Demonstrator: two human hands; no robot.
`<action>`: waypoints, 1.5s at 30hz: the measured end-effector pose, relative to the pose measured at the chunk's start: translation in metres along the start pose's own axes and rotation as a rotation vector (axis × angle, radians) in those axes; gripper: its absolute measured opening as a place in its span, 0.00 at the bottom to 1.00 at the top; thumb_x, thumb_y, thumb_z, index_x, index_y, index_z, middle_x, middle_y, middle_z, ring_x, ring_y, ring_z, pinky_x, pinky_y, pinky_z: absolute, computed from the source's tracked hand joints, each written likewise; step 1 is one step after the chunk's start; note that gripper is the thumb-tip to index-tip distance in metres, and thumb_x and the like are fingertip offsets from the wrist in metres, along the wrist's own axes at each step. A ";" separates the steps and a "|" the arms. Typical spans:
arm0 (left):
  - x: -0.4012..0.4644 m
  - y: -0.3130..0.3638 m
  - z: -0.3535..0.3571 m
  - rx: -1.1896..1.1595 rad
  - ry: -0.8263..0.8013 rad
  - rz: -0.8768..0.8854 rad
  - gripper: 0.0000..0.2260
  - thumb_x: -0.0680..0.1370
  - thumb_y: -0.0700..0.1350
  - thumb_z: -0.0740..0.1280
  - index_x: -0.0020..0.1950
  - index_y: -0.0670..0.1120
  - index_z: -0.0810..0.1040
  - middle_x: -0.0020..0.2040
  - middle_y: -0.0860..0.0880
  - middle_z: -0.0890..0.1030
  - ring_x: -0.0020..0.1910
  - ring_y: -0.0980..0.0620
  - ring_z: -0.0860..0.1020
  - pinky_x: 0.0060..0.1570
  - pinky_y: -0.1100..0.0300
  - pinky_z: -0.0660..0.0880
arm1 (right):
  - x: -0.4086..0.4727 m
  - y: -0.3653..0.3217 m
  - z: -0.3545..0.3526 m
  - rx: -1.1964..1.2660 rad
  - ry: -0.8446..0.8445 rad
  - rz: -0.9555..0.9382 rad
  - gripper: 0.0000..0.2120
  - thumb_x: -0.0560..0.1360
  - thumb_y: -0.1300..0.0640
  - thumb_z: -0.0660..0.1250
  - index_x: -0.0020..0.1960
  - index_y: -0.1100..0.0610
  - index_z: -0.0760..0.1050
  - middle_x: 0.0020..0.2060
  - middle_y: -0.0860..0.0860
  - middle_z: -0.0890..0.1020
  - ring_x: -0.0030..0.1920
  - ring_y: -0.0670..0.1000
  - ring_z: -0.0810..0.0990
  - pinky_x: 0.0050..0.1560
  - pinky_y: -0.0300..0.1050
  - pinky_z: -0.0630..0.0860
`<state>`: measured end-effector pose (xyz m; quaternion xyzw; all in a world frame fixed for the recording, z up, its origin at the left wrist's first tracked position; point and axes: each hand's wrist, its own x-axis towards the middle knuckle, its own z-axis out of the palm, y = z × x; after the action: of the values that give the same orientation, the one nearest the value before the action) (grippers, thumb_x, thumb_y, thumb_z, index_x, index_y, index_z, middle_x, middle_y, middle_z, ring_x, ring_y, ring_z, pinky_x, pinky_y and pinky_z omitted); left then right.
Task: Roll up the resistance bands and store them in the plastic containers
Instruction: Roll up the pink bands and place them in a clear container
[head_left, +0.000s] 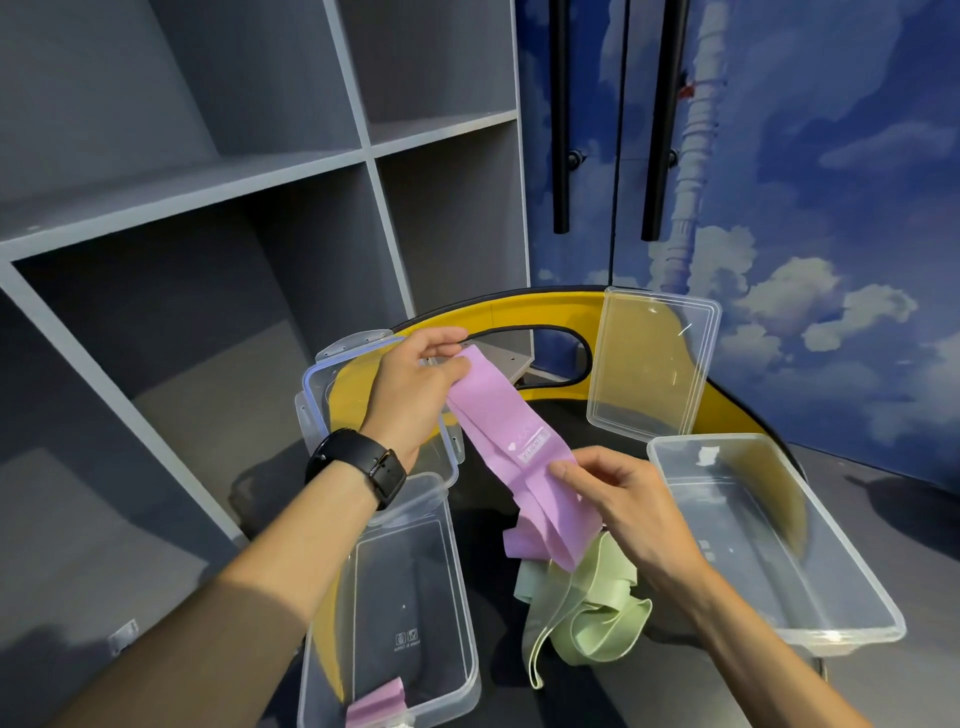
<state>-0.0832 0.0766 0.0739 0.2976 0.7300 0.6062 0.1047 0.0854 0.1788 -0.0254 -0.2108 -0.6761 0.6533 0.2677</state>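
Left container (395, 613) nearest; both hands' fingers clamped on purple band (511, 441): left hand (410, 395), right hand (618, 499).

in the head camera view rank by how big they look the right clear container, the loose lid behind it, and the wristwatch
1. right clear container, though it sits nearer the camera
2. loose lid
3. wristwatch, smallest

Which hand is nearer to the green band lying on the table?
The right hand. It holds the purple band just above the green band. The left hand grips the purple band's far end, well away from the green one.
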 end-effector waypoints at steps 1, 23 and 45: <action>0.001 0.000 0.000 0.008 0.002 0.007 0.12 0.78 0.36 0.65 0.57 0.49 0.79 0.50 0.54 0.77 0.50 0.58 0.75 0.47 0.62 0.73 | 0.000 0.000 -0.001 0.003 0.021 -0.004 0.05 0.76 0.56 0.70 0.43 0.52 0.84 0.38 0.46 0.84 0.39 0.43 0.79 0.41 0.36 0.71; -0.030 -0.032 0.027 0.132 -0.285 -0.038 0.08 0.79 0.48 0.65 0.54 0.52 0.82 0.50 0.55 0.83 0.53 0.55 0.80 0.55 0.55 0.79 | 0.000 -0.032 -0.003 0.140 0.008 -0.042 0.07 0.75 0.53 0.69 0.48 0.50 0.85 0.46 0.51 0.86 0.52 0.56 0.80 0.57 0.53 0.75; -0.019 0.046 0.009 -0.025 -0.381 0.192 0.04 0.80 0.41 0.64 0.46 0.48 0.77 0.38 0.51 0.81 0.32 0.53 0.79 0.29 0.57 0.79 | 0.008 -0.031 -0.001 0.072 -0.181 -0.010 0.29 0.73 0.58 0.72 0.70 0.44 0.67 0.64 0.40 0.78 0.64 0.41 0.76 0.64 0.42 0.73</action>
<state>-0.0490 0.0771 0.1116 0.4738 0.6578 0.5552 0.1860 0.0822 0.1831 0.0067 -0.1379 -0.6744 0.6924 0.2161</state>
